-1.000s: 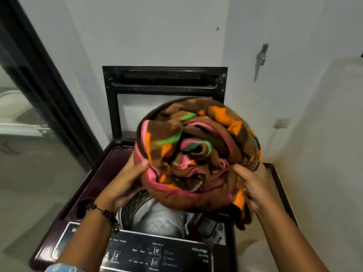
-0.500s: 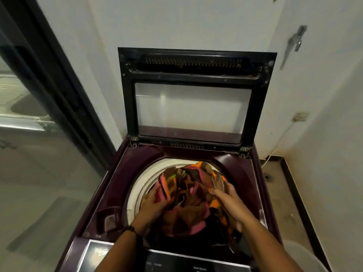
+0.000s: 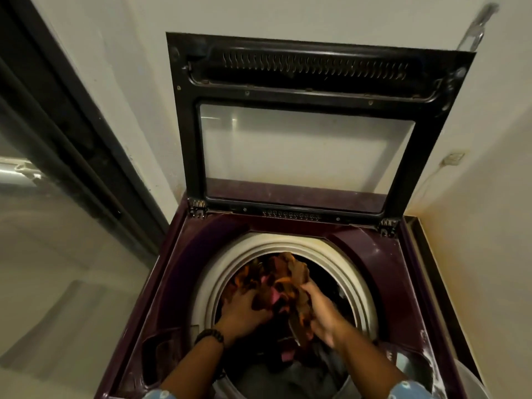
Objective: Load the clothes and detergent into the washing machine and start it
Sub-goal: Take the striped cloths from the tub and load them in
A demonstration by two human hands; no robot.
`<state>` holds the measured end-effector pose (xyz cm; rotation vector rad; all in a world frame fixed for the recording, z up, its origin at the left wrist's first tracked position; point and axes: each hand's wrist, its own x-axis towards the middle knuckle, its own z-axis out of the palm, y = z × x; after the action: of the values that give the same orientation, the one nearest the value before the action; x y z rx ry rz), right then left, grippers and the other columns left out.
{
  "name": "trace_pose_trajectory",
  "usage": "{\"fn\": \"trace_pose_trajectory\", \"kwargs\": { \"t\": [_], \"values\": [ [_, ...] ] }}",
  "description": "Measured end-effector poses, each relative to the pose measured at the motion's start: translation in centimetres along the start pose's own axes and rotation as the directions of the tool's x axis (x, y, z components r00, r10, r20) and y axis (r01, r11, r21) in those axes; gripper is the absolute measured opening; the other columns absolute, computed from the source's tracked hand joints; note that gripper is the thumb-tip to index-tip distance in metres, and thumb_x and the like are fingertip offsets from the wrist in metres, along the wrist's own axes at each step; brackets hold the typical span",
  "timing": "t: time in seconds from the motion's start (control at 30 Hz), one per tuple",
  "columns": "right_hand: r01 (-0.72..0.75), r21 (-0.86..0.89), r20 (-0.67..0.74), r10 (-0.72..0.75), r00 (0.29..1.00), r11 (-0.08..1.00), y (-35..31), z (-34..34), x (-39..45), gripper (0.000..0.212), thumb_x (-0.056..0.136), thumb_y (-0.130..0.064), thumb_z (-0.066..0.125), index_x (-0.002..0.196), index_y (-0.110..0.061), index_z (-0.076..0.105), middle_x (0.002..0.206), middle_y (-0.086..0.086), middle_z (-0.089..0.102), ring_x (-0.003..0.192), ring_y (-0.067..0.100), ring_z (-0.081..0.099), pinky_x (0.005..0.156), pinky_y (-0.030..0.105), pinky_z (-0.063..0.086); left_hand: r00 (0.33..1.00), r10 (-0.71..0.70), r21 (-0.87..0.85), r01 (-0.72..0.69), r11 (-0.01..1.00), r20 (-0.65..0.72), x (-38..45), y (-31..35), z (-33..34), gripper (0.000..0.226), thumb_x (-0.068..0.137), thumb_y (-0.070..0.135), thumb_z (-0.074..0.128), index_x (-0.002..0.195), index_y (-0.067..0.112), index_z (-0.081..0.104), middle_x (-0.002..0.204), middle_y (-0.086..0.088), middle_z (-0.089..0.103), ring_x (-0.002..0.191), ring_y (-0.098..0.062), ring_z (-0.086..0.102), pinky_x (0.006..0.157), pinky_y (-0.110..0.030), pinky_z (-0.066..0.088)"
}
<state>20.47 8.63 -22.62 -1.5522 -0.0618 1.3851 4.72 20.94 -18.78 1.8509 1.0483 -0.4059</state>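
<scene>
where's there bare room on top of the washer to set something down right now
Bare maroon deck runs between the drum ring and the lid hinges, and along the left side. The drum mouth is crowded: left hand, right hand and patterned cloth.

I see plain off-white walls [image 3: 288, 15] meeting in a corner at the right. A dark door frame [image 3: 72, 133] runs diagonally down the left side, with frosted glass [image 3: 43, 254] beside it. A metal bracket [image 3: 478, 24] and a small socket [image 3: 453, 159] sit on the right wall. The light is dim and warm.
</scene>
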Motion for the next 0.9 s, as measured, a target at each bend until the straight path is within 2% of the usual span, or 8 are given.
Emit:
{"fn": "trace_pose_trajectory", "kwargs": {
  "t": [0.1,0.17,0.23,0.33,0.47,0.57,0.77,0.9],
  "values": [
    [0.104,-0.084,-0.003,-0.104,0.995,0.991,-1.7,2.6,0.2,0.045,0.097,-0.022,0.046,0.138,-0.039,0.041,0.116,0.007,0.068,0.103,0.025,0.063,0.079,0.033,0.051,0.996,0.04,0.121,-0.03,0.992,-0.08,1.3,0.2,-0.7,0.109,0.048,0.074,0.039,0.145,0.023,0.038,0.148,-0.011,0.04,0.139,-0.03,0.036,0.114,-0.044,0.029],
    [0.164,-0.351,-0.042,-0.191,0.981,0.922,-1.1,3.6,1.0,0.062,0.089,-0.044,0.048,0.145,-0.05,0.022,0.132,0.004,0.058,0.118,0.023,0.058,0.098,0.043,0.049,0.991,0.028,0.137,-0.01,0.991,-0.13,0.8,1.3,-1.0,0.113,0.054,0.069,0.042,0.153,0.02,0.017,0.158,-0.014,0.021,0.147,-0.031,0.018,0.12,-0.046,0.016],
    [0.201,-0.654,-0.008,-0.273,0.962,0.729,0.1,3.9,3.2,0.072,0.084,-0.061,0.037,0.149,-0.048,0.008,0.155,0.005,0.031,0.139,0.026,0.037,0.111,0.048,0.035,0.991,0.006,0.155,0.015,0.988,-0.137,1.5,1.6,-0.7,0.096,0.081,0.054,0.053,0.155,0.021,0.002,0.162,-0.014,0.006,0.15,-0.031,0.002,0.121,-0.049,0.003],
    [0.153,-0.859,0.007,-0.287,0.958,0.489,0.4,4.6,4.0,0.064,0.099,-0.043,0.034,0.154,-0.029,0.006,0.162,0.009,0.004,0.146,0.031,0.019,0.116,0.045,0.026,0.995,0.023,0.277,0.003,0.961,-0.092,4.1,0.0,0.9,0.079,0.092,0.042,0.05,0.154,0.029,0.003,0.162,-0.015,-0.002,0.149,-0.037,-0.008,0.119,-0.058,0.0],
    [0.108,-0.934,0.026,-0.237,0.971,0.34,1.3,2.9,6.2,0.06,0.1,-0.037,0.037,0.154,-0.03,0.011,0.163,0.01,-0.001,0.147,0.032,0.016,0.116,0.044,0.024,0.998,-0.051,0.381,0.029,0.924,0.047,6.5,-1.7,1.9,0.07,0.092,0.043,0.048,0.152,0.036,0.013,0.162,-0.013,-0.002,0.146,-0.047,-0.006,0.114,-0.065,0.008],
    [0.074,-0.936,0.02,-0.157,0.987,0.344,1.6,1.8,7.3,0.06,0.099,-0.045,0.037,0.153,-0.034,0.015,0.162,0.008,0.004,0.145,0.034,0.02,0.114,0.049,0.028,0.993,-0.101,0.409,0.066,0.91,0.066,7.2,-1.2,1.1,0.071,0.095,0.042,0.05,0.153,0.033,0.012,0.16,-0.022,-0.003,0.146,-0.049,-0.003,0.117,-0.058,0.01],
    [0.095,-0.922,0.025,-0.187,0.982,0.375,0.6,1.8,6.7,0.062,0.096,-0.045,0.035,0.153,-0.031,0.016,0.162,0.012,0.008,0.146,0.032,0.02,0.116,0.043,0.026,0.991,-0.133,0.344,0.133,0.93,-0.025,7.1,0.0,0.7,0.076,0.088,0.048,0.059,0.151,0.036,0.018,0.16,-0.017,-0.006,0.143,-0.048,0.008,0.113,-0.056,0.027],
    [0.109,-0.937,0.014,-0.277,0.961,0.333,-0.1,2.3,5.7,0.057,0.1,-0.039,0.041,0.152,-0.027,0.021,0.161,0.01,0.008,0.147,0.03,0.018,0.115,0.047,0.027,0.986,-0.116,0.347,0.152,0.926,-0.121,6.0,1.2,1.1,0.072,0.091,0.043,0.054,0.152,0.034,0.015,0.161,-0.016,-0.007,0.146,-0.044,0.005,0.113,-0.061,0.022]
  ]
}}
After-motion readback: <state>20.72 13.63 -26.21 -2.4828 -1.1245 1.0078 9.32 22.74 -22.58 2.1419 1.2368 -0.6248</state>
